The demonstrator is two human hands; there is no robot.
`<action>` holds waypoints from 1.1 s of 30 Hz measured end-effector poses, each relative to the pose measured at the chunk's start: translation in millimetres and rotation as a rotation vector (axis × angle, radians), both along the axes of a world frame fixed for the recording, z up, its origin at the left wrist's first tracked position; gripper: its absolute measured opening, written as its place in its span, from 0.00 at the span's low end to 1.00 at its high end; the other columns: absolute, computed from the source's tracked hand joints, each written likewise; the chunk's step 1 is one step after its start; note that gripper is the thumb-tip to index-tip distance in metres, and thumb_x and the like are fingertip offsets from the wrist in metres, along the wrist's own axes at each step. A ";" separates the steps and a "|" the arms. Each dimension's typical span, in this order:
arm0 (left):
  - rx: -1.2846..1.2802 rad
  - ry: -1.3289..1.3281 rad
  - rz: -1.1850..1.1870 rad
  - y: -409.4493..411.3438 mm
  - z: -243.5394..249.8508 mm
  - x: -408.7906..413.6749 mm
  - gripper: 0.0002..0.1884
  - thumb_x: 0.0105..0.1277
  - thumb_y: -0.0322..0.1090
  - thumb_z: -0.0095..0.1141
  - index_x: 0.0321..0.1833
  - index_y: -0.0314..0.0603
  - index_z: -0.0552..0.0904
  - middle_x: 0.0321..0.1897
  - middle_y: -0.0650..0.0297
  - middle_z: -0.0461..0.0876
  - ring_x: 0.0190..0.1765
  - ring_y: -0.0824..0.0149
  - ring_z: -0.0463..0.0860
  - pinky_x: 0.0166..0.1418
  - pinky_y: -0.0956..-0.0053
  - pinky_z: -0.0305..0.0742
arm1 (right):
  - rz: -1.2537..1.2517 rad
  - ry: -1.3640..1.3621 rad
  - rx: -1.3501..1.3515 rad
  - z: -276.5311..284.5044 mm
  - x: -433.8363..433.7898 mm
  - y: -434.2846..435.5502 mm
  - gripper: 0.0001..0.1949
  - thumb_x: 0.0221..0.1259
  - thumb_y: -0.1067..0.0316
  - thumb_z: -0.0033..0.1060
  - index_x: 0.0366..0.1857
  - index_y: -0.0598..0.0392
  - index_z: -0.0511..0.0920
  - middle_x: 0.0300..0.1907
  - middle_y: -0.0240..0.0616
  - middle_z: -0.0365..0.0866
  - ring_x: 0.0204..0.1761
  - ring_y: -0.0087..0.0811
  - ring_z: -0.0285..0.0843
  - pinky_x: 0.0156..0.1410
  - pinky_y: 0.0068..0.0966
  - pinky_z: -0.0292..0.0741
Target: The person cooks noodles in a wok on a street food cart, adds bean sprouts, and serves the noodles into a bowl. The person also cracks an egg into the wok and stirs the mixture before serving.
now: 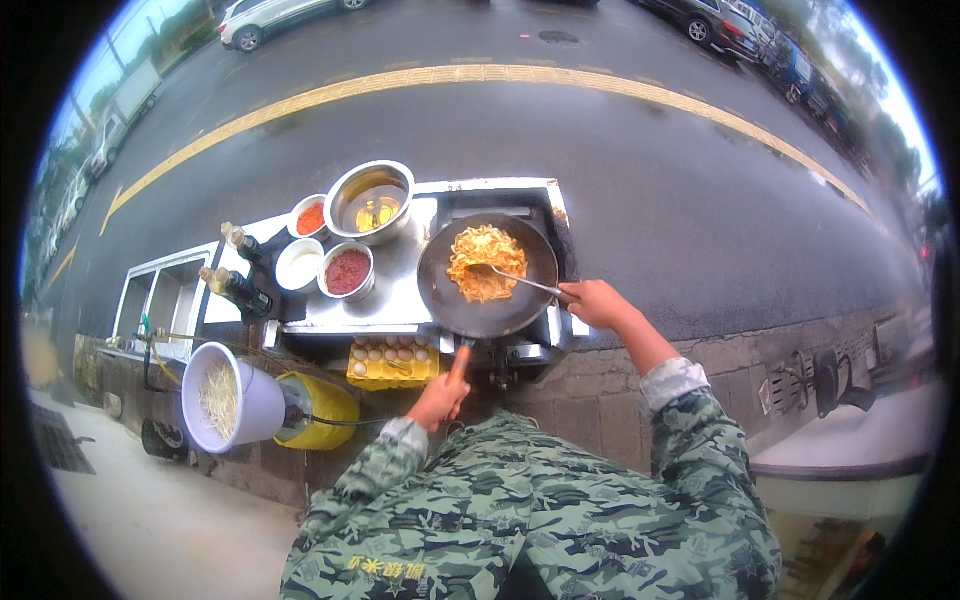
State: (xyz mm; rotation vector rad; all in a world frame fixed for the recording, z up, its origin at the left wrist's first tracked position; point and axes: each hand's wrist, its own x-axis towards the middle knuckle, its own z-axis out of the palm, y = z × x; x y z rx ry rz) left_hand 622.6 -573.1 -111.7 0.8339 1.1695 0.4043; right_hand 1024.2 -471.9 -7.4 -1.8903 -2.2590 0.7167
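Observation:
My left hand is closed around the orange-brown handle of a dark frying pan, which sits over the burner end of a metal cooking stand. In my right hand is the handle of a metal ladle or spoon. Its head rests in the noodles, hiding its exact shape. The noodles, wide and yellow-orange, are heaped in the middle of the pan.
Left of the pan stand a steel pot of oil, bowls of red powder, white seasoning and dark red paste, and bottles. Below are an egg tray, a bucket of sprouts and a gas cylinder.

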 end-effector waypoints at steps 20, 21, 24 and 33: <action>0.101 0.060 -0.034 59.9 19.9 30.1 0.05 0.73 0.33 0.61 0.39 0.43 0.79 0.20 0.69 0.75 0.17 0.72 0.73 0.21 0.72 0.69 | -0.132 -0.077 0.033 18.5 -16.8 -14.0 0.22 0.71 0.63 0.57 0.68 0.42 0.84 0.50 0.50 0.92 0.54 0.54 0.89 0.59 0.49 0.85; 0.116 0.053 -0.044 48.6 12.9 22.8 0.05 0.73 0.32 0.61 0.39 0.43 0.79 0.20 0.69 0.75 0.17 0.72 0.73 0.21 0.72 0.69 | -0.156 -0.090 0.085 17.3 -16.7 -20.2 0.22 0.71 0.64 0.57 0.68 0.42 0.84 0.49 0.50 0.91 0.54 0.54 0.89 0.59 0.50 0.85; 0.090 0.043 -0.060 14.9 -5.7 2.4 0.06 0.73 0.33 0.61 0.39 0.44 0.78 0.21 0.69 0.75 0.17 0.72 0.73 0.21 0.73 0.68 | -0.187 -0.051 0.183 21.9 -18.4 -36.8 0.22 0.72 0.66 0.57 0.69 0.43 0.83 0.48 0.52 0.90 0.53 0.57 0.87 0.59 0.51 0.84; -0.069 -0.035 -0.029 67.0 -38.4 29.2 0.09 0.75 0.37 0.67 0.44 0.45 0.79 0.27 0.70 0.77 0.23 0.73 0.77 0.25 0.74 0.72 | -0.188 0.095 0.145 -0.3 -39.4 1.0 0.23 0.68 0.63 0.66 0.67 0.49 0.82 0.47 0.53 0.91 0.53 0.59 0.88 0.60 0.54 0.82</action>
